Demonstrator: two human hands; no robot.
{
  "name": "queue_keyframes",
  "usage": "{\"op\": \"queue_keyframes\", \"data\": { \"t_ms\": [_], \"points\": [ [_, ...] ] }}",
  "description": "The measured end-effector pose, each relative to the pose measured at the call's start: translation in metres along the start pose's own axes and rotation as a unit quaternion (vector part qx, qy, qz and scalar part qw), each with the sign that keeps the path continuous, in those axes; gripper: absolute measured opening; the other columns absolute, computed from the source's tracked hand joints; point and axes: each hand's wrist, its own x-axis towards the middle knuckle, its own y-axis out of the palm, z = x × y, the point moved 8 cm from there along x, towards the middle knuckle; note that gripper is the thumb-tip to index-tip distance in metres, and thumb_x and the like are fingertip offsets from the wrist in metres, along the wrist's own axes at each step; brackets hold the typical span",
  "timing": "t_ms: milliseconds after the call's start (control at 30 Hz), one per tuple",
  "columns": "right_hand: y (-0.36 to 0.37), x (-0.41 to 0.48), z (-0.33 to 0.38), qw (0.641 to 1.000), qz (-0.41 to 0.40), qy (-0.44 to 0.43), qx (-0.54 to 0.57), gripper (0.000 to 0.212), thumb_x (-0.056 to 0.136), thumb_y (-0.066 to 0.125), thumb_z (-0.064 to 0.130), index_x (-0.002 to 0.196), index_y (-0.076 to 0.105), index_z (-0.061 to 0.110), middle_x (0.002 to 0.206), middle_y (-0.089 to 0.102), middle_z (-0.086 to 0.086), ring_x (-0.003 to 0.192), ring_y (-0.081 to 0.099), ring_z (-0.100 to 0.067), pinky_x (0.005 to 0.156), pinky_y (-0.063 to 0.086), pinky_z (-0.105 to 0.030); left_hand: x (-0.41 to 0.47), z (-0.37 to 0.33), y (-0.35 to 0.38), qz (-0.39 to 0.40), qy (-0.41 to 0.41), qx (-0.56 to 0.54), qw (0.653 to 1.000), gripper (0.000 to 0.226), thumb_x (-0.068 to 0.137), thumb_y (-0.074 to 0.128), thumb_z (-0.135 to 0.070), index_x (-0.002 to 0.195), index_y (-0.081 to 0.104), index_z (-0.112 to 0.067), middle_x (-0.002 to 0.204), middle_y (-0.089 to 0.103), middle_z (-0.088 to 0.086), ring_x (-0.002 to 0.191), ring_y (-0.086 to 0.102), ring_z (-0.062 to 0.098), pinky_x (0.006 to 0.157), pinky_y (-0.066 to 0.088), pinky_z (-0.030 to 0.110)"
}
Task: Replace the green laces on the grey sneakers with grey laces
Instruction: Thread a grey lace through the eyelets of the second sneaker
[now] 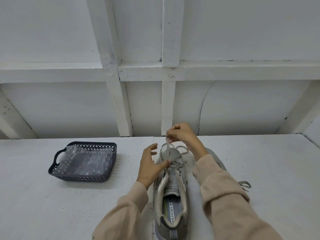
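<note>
Gaping grey sneaker [174, 187], slack grey lace [183, 151]

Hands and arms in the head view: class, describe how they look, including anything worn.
Both arms are covered by long, loose beige sleeves of soft-looking fabric, the left sleeve and the right sleeve each bunched into folds above a cuff at the wrist. The left hand and right hand are bare: no gloves, rings or watch visible.

Grey sneaker [173, 187] upright, heel nearest, grey lace [167, 148] looped above its eyelets.
</note>
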Motion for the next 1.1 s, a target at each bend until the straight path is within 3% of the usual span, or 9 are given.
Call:
{"op": "queue_keyframes", "data": {
  "t_ms": [67, 133, 233, 300, 400, 600, 800, 967, 1100],
  "points": [
    [-0.001, -0.009, 0.018, 0.999, 0.013, -0.021, 0.024, 0.003, 0.081, 0.064, -0.009, 0.082, 0.063, -0.007, 0.062, 0.062, -0.016, 0.048, 0.061, -0.023, 0.052, 0.057, -0.025, 0.007, -0.010, 0.010, 0.040, 0.018, -0.050, 0.998, 0.074, 0.066, 0.086, -0.024, 0.130, 0.050, -0.019, 0.126, 0.058, -0.004, 0.115, 0.056, 0.009, 0.093, 0.043, 0.015],
    [0.000, -0.016, 0.031, 0.998, 0.034, -0.038, 0.033, 0.004, 0.080, 0.063, -0.010, 0.081, 0.062, -0.006, 0.061, 0.062, -0.016, 0.052, 0.062, -0.026, 0.056, 0.058, -0.028, 0.011, -0.018, 0.023, 0.092, 0.032, -0.093, 0.991, 0.062, 0.067, 0.083, -0.024, 0.123, 0.056, -0.020, 0.118, 0.066, -0.002, 0.112, 0.061, 0.009, 0.099, 0.047, 0.023],
    [0.000, -0.027, 0.045, 0.997, 0.053, -0.052, 0.031, 0.009, 0.078, 0.063, -0.012, 0.074, 0.061, -0.004, 0.064, 0.062, -0.018, 0.055, 0.064, -0.026, 0.058, 0.058, -0.029, 0.014, -0.021, 0.038, 0.143, 0.032, -0.140, 0.979, 0.044, 0.072, 0.078, -0.018, 0.113, 0.063, -0.014, 0.103, 0.072, 0.003, 0.102, 0.067, 0.016, 0.096, 0.052, 0.034],
    [-0.001, -0.035, 0.051, 0.996, 0.058, -0.057, 0.027, 0.013, 0.078, 0.062, -0.013, 0.071, 0.061, -0.003, 0.066, 0.061, -0.018, 0.055, 0.064, -0.024, 0.058, 0.057, -0.028, 0.014, -0.020, 0.045, 0.164, 0.024, -0.165, 0.972, 0.031, 0.077, 0.075, -0.010, 0.106, 0.065, -0.008, 0.093, 0.073, 0.006, 0.093, 0.068, 0.018, 0.090, 0.053, 0.031],
    [0.000, -0.045, 0.057, 0.995, 0.080, -0.055, 0.033, 0.012, 0.078, 0.061, -0.014, 0.071, 0.062, -0.004, 0.069, 0.061, -0.019, 0.057, 0.065, -0.025, 0.058, 0.056, -0.026, 0.010, -0.011, 0.051, 0.164, 0.017, -0.154, 0.974, 0.018, 0.082, 0.073, 0.000, 0.098, 0.069, -0.008, 0.089, 0.073, 0.010, 0.087, 0.069, 0.016, 0.084, 0.053, 0.026],
    [0.004, -0.053, 0.066, 0.989, 0.120, -0.048, 0.074, 0.014, 0.078, 0.061, -0.014, 0.070, 0.060, -0.003, 0.065, 0.062, -0.016, 0.056, 0.062, -0.022, 0.058, 0.055, -0.024, 0.004, -0.011, 0.055, 0.157, 0.043, -0.116, 0.980, 0.013, 0.081, 0.074, -0.002, 0.092, 0.069, -0.006, 0.081, 0.072, 0.002, 0.083, 0.070, 0.015, 0.082, 0.053, 0.026],
    [0.000, -0.062, 0.089, 0.974, 0.144, -0.063, 0.164, 0.023, 0.085, 0.054, -0.012, 0.066, 0.058, 0.000, 0.066, 0.061, -0.014, 0.052, 0.059, -0.012, 0.052, 0.050, -0.015, 0.007, -0.009, 0.052, 0.153, 0.066, -0.090, 0.982, 0.013, 0.077, 0.078, -0.022, 0.088, 0.073, -0.020, 0.090, 0.073, 0.011, 0.092, 0.070, 0.031, 0.090, 0.055, 0.048],
    [-0.011, -0.067, 0.117, 0.949, 0.144, -0.073, 0.271, 0.032, 0.088, 0.051, -0.009, 0.061, 0.060, 0.004, 0.062, 0.061, -0.008, 0.047, 0.057, -0.007, 0.048, 0.047, -0.010, 0.007, -0.012, 0.055, 0.159, 0.088, -0.063, 0.981, 0.011, 0.079, 0.077, -0.018, 0.087, 0.072, -0.023, 0.088, 0.074, 0.005, 0.088, 0.071, 0.023, 0.086, 0.057, 0.040],
    [-0.013, -0.063, 0.133, 0.884, 0.140, -0.047, 0.443, 0.032, 0.090, 0.051, -0.006, 0.061, 0.057, 0.006, 0.067, 0.056, -0.008, 0.048, 0.057, -0.007, 0.049, 0.049, -0.011, 0.005, -0.012, 0.054, 0.163, 0.084, -0.081, 0.980, 0.009, 0.083, 0.075, -0.007, 0.091, 0.071, -0.011, 0.086, 0.074, 0.003, 0.084, 0.071, 0.016, 0.081, 0.055, 0.027]
  ]
}}
